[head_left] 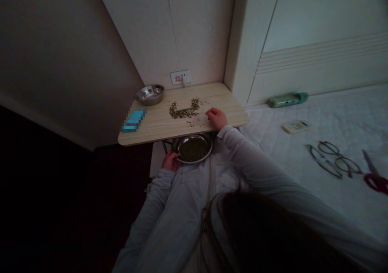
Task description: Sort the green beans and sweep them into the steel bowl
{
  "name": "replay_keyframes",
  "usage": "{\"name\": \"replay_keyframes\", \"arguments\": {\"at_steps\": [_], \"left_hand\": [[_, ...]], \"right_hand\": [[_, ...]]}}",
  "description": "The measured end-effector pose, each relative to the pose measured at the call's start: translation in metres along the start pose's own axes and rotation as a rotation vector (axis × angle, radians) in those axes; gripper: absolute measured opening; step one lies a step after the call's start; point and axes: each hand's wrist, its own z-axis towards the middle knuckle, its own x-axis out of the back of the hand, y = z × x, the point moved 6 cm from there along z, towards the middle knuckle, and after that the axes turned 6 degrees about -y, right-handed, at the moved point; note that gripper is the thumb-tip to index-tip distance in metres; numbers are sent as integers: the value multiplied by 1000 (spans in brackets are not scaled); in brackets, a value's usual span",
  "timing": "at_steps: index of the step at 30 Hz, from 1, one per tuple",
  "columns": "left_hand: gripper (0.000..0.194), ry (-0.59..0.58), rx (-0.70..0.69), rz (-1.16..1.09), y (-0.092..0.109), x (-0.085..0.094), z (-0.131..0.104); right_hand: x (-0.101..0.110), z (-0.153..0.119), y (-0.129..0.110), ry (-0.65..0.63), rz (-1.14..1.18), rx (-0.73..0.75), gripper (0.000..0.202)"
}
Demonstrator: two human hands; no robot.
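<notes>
Green grains [183, 113], small like beans, lie in a curved patch on the middle of the pale wooden tabletop [157, 123], and some single ones are scattered nearer to the front edge. Many similar grains seem to be in the steel bowl [209, 147], which is just below this edge, over the person's lap. So I would judge that a good part is already in the bowl, while the patch above is not yet gathered; the exact share I cannot tell.

The left hand [170, 161] holds the bowl by its left rim. The right hand [217, 118] is above the tabletop's front part, its fingers drawn narrow, and they seem to pinch a pale see-through piece [199, 119].

At the back left corner stands a second steel bowl [153, 100], near a pixelated blue thing [133, 120]. Behind, a wall socket [181, 76] has a plug in it. To the right, on the white bed [273, 143], lie a green bottle-like object [287, 100], a remote control [296, 127], eyeglasses [335, 155] and scissors [376, 180]. The room is rather dim.
</notes>
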Motion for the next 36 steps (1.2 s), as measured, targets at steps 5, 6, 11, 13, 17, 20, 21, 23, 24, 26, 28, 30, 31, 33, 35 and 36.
{"name": "replay_keyframes", "arguments": {"at_steps": [5, 6, 11, 13, 17, 20, 21, 23, 24, 26, 28, 30, 31, 33, 35, 36], "left_hand": [[47, 29, 7, 5, -1, 3, 1], [47, 32, 10, 7, -1, 3, 1], [45, 5, 8, -6, 1, -2, -1], [44, 8, 8, 4, 2, -2, -1], [44, 14, 17, 20, 2, -2, -2], [45, 2, 13, 2, 2, -2, -2], [45, 1, 11, 0, 2, -2, -1], [44, 9, 12, 2, 1, -1, -1], [44, 13, 12, 3, 1, 0, -1], [43, 20, 12, 3, 1, 1, 0], [43, 33, 13, 9, 1, 2, 0], [42, 42, 16, 20, 1, 2, -1], [42, 44, 18, 23, 1, 1, -1], [42, 43, 20, 23, 1, 1, -2], [42, 40, 18, 19, 2, 0, -2], [42, 38, 17, 19, 2, -1, -3]], "right_hand": [[0, 0, -1, 3, 3, 4, 21], [0, 0, 0, 2, 2, 2, 21], [-1, 1, 1, 1, -8, 5, 21], [-1, 1, 1, 1, -15, 7, 22], [-1, 2, 3, -7, -14, -4, 22], [-2, 2, 3, -10, -4, -5, 23], [-2, 2, 3, -11, -4, -4, 23], [-2, 2, 3, -9, -7, -3, 23], [-1, 1, 2, -8, -6, -3, 23], [-1, 1, 1, -5, -5, -2, 22], [0, 0, 0, -1, -5, 1, 22], [0, -1, -1, 1, -11, -1, 22], [0, -1, 0, 3, -14, -5, 23], [0, -1, 0, 1, -16, -10, 23], [0, -1, 0, -2, -12, -10, 23], [0, 0, 0, -3, -12, -8, 23]]}}
